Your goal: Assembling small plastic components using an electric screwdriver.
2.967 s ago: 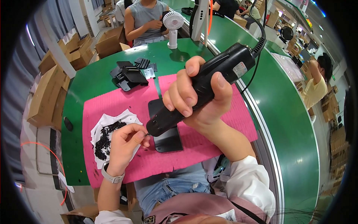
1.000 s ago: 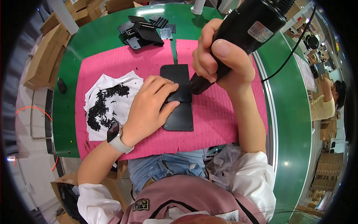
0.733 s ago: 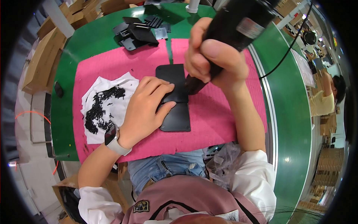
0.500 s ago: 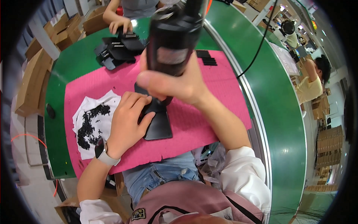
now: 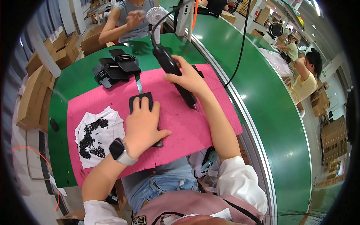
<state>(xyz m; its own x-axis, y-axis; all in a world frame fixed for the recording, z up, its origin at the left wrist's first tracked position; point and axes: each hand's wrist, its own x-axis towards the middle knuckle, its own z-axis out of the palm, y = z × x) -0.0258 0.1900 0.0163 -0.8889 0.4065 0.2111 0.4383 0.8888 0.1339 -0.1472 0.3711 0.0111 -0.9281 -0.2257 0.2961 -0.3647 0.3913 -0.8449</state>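
My right hand (image 5: 188, 78) is wrapped round a black electric screwdriver (image 5: 166, 59). Its cord runs up from the top end, and its bit points down at the pink mat, right of a flat black plastic part (image 5: 140, 95). Across that part lies my left hand (image 5: 143, 123), fingers spread and thumb stretched out to the right; the hand hides most of the part. To the left, a pile of small black screws (image 5: 87, 139) rests on a crumpled white cloth (image 5: 112, 119).
Under everything is a pink mat (image 5: 180, 133) on a green table (image 5: 283, 150) with a metal rail. Several black stand-like parts (image 5: 116, 67) are stacked at the far left. A co-worker's hand (image 5: 135, 18) is raised beyond them. A small white fan (image 5: 156, 15) stands behind.
The screwdriver has come down and away from the view, to the right of the black part. My left hand has spread out flat over the part. The co-worker's hand has lifted off the stacked parts.
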